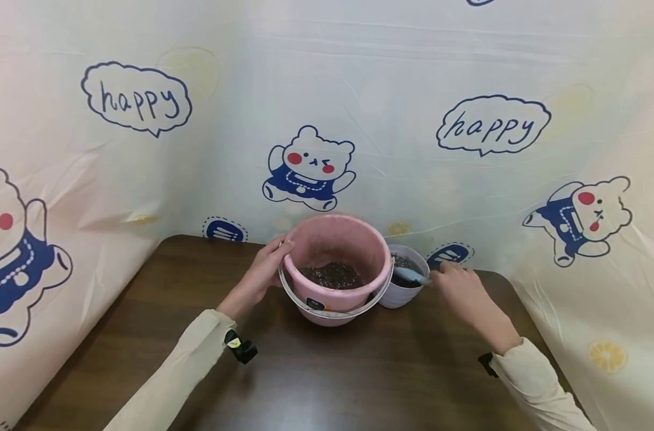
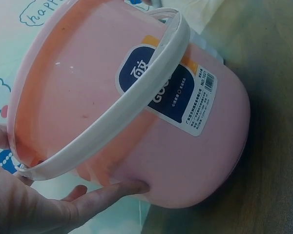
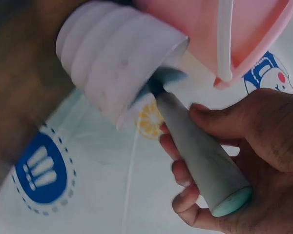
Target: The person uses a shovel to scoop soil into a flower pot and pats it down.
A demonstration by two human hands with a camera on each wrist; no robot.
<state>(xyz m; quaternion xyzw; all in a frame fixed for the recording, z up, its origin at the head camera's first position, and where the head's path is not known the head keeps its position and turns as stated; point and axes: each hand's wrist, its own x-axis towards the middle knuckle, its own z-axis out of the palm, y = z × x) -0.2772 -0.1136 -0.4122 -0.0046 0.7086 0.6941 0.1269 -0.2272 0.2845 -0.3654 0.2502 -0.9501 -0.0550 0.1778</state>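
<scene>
Soil (image 1: 333, 275) lies in the bottom of a pink bucket (image 1: 337, 236) with a white handle (image 2: 105, 117) hanging down its front. My left hand (image 1: 260, 274) grips the bucket at its left, by the rim and side. Just right of the bucket stands a ribbed whitish pot (image 1: 395, 297) with dark soil inside. My right hand (image 1: 463, 292) holds a small garden trowel by its grey handle (image 3: 200, 151). The trowel's bluish blade (image 1: 411, 275) reaches into the pot's mouth, its tip hidden in the right wrist view.
Everything stands on a dark brown wooden table (image 1: 316, 383), near its back edge. A pale curtain (image 1: 380, 72) printed with bears and the word "happy" hangs behind and along both sides. A label (image 2: 171, 85) is stuck on the bucket's front.
</scene>
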